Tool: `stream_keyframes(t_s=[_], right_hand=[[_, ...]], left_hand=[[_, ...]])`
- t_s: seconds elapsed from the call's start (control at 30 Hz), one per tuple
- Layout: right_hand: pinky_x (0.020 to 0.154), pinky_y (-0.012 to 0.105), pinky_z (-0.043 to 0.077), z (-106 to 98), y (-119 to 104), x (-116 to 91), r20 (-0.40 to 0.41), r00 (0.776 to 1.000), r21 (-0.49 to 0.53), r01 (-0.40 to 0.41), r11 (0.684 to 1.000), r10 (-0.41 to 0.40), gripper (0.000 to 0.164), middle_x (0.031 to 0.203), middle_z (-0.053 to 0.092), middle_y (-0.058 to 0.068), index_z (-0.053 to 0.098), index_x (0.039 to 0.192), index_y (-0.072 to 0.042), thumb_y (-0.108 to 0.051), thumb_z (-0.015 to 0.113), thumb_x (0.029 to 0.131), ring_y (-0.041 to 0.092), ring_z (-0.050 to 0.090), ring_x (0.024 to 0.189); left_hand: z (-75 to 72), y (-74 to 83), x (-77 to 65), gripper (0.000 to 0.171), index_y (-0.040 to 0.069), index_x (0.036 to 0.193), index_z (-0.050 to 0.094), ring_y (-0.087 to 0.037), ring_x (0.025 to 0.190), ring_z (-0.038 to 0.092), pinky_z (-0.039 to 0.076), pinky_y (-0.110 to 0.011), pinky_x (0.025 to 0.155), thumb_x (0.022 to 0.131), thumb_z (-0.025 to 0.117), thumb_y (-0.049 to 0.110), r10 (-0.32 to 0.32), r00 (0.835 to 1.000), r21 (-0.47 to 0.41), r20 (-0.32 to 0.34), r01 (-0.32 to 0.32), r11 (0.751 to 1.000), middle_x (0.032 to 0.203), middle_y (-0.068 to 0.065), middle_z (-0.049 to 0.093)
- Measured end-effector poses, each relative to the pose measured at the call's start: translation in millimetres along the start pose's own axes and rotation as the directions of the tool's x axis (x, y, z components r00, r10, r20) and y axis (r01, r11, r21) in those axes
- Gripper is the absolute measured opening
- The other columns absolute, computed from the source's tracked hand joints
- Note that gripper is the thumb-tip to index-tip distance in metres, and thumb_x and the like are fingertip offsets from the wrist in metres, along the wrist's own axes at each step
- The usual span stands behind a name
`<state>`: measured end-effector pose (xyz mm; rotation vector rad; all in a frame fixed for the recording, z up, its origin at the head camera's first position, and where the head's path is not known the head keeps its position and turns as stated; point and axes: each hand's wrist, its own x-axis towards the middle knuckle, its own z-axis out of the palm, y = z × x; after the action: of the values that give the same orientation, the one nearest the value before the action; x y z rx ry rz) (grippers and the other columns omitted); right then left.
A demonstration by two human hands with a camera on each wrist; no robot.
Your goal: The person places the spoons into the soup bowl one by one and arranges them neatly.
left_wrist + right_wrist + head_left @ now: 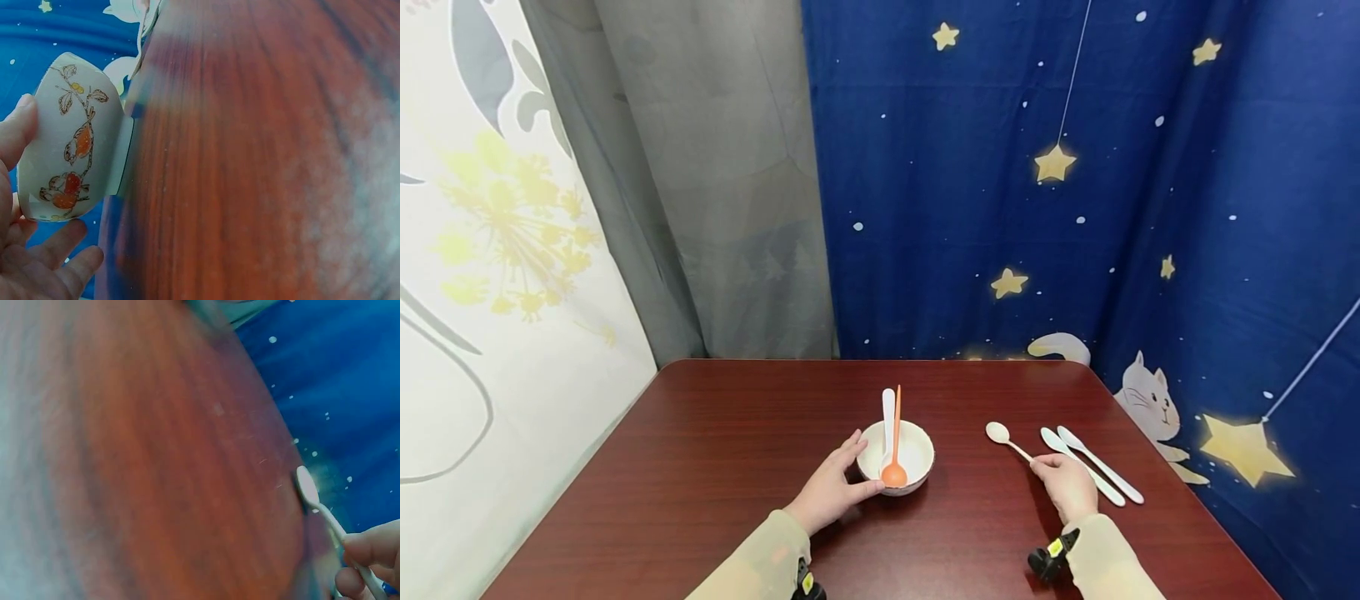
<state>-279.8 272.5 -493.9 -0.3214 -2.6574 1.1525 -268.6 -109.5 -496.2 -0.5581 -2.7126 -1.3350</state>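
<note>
My left hand (833, 485) holds the small white bowl (919, 450) by its left side, thumb at the near rim and fingers at the far left. In the left wrist view, the bowl's outer wall (81, 144) shows a painted branch with orange fruit. Inside the bowl lean an orange spoon (894, 475), bowl end down, and a white utensil (888, 412) with its handle up past the rim. To the right, my right hand (1067, 486) pinches a cream spoon (997, 432) by its handle, the spoon's head pointing away to the left.
Two pale utensils, one bluish (1086, 467) and one white (1105, 468), lie side by side to the right of my right hand. The dark red wooden table (737, 442) ends at a blue star-patterned curtain (962, 208) and a grey one (737, 208).
</note>
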Motion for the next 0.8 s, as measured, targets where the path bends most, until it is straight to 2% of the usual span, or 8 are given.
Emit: stream_keyframes(t_s=[0.13,0.27,0.33,0.47,0.67,0.8], right_hand=[[0.071,0.032,0.039,-2,-5,0,0.027,0.999,0.135,-0.043,0.99,0.04,0.024,0.09,0.066,0.012,0.07,0.1,0.005,-0.012,0.061,0.086,0.025,0.055,0.083],[0.063,0.028,0.042,-5,-8,1,0.05,0.996,0.26,-0.09,0.961,0.08,0.023,0.076,0.061,0.006,0.066,0.099,0.01,-0.006,0.06,0.084,0.018,0.053,0.071],[0.061,0.028,0.044,-6,-9,1,0.069,0.993,0.311,-0.109,0.944,0.092,0.023,0.074,0.061,0.005,0.065,0.099,0.012,-0.005,0.06,0.085,0.018,0.053,0.068],[0.063,0.028,0.044,-8,-9,3,0.093,0.991,0.34,-0.12,0.933,0.093,0.024,0.078,0.062,0.007,0.064,0.102,0.013,-0.005,0.058,0.088,0.017,0.054,0.07],[0.063,0.027,0.045,-12,-10,5,0.091,0.991,0.371,-0.128,0.92,0.101,0.023,0.075,0.061,0.002,0.064,0.1,0.014,-0.003,0.06,0.085,0.015,0.054,0.065],[0.063,0.025,0.044,-15,-10,5,0.118,0.988,0.379,-0.14,0.915,0.103,0.029,0.081,0.061,-0.001,0.062,0.108,0.016,-0.004,0.058,0.088,0.012,0.054,0.067]], left_hand=[[-0.4,1.4,-0.4,0.085,0.0,0.144,0.042,-0.033,0.14,0.029,0.03,-0.052,0.108,0.08,0.075,0.046,-0.001,1.0,0.001,0.001,0.001,1.0,0.155,-0.015,0.027],[-0.4,2.1,-0.6,0.085,0.0,0.144,0.042,-0.033,0.14,0.029,0.03,-0.052,0.108,0.08,0.075,0.046,-0.004,1.0,0.001,0.001,0.004,1.0,0.155,-0.015,0.027],[-0.3,2.1,-0.6,0.085,0.001,0.144,0.042,-0.033,0.14,0.029,0.03,-0.052,0.108,0.081,0.075,0.046,-0.005,1.0,0.0,0.004,0.005,1.0,0.156,-0.015,0.027],[-0.1,1.6,-0.3,0.085,0.001,0.144,0.042,-0.033,0.14,0.029,0.03,-0.053,0.108,0.08,0.075,0.046,-0.007,1.0,-0.004,0.005,0.007,1.0,0.156,-0.015,0.027],[0.3,0.6,0.4,0.086,0.001,0.145,0.041,-0.033,0.14,0.028,0.029,-0.053,0.108,0.08,0.075,0.047,-0.009,1.0,0.001,0.003,0.009,1.0,0.156,-0.015,0.027],[0.4,0.9,0.7,0.086,0.001,0.144,0.042,-0.033,0.14,0.028,0.029,-0.053,0.108,0.08,0.075,0.047,-0.008,1.0,0.002,0.003,0.008,1.0,0.155,-0.015,0.027]])
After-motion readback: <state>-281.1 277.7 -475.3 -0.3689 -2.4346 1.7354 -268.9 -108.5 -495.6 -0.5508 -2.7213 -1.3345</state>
